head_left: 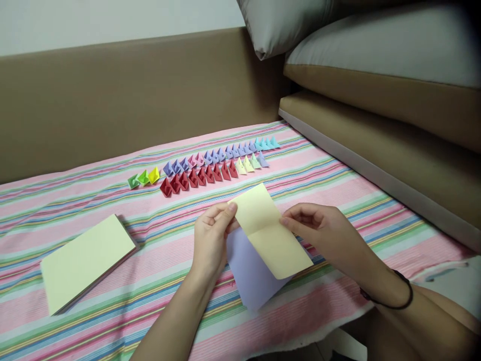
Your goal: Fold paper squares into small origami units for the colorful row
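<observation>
My left hand (210, 235) pinches the upper left corner of a pale yellow sheet of paper (272, 235), which is bent along a crease across its middle. My right hand (323, 233) pinches the same sheet at its right edge. Under the yellow sheet lies a lavender sheet (250, 273), flat on the striped cloth (319, 170). Beyond my hands stand two rows of small folded paper pieces: a red row (199, 178) in front and a purple-to-blue row (221, 155) behind it.
A stack of pale green paper sheets (84, 260) lies at the left on the cloth. Green and yellow folded pieces (144, 178) sit at the rows' left end. Brown cushions (376, 135) and grey pillows (376, 40) are piled at the right, with a brown backrest (131, 100) behind.
</observation>
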A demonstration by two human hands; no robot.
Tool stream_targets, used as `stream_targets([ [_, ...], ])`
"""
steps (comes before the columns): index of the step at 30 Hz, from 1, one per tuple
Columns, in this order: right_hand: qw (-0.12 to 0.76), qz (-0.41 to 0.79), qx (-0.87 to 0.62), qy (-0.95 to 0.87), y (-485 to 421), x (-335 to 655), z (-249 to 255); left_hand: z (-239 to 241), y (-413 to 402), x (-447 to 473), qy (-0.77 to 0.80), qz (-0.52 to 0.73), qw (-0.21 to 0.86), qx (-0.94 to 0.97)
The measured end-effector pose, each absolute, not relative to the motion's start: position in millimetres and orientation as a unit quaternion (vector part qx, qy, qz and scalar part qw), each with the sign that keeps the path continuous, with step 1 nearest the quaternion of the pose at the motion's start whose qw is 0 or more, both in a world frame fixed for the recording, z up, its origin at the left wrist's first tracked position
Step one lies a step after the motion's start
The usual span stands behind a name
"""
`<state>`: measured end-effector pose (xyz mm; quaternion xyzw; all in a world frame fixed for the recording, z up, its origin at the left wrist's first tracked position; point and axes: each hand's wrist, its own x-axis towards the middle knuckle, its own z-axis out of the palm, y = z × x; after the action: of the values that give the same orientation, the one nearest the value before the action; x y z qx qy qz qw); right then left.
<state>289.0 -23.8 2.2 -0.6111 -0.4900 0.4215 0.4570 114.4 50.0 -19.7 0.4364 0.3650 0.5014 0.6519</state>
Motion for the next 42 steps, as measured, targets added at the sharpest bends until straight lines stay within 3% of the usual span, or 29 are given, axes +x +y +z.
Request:
stream_targets([
  [15,0.445,0.446,-0.598,-0.495,-21,289,1,-17,48,112,0.373,0.542,0.628,0.417],
  [24,0.509,0.440,-0.590,-0.447,-15,292,-11,-20,42,117,0.349,0.328,0.714,0.510],
  [30,0.528,0.440,-0.582,-0.433,-15,290,-10,-19,41,117,0.359,0.342,0.682,0.538],
  [42,0.566,0.434,-0.564,-0.416,-11,291,-17,-20,43,118,0.341,0.289,0.718,0.534],
])
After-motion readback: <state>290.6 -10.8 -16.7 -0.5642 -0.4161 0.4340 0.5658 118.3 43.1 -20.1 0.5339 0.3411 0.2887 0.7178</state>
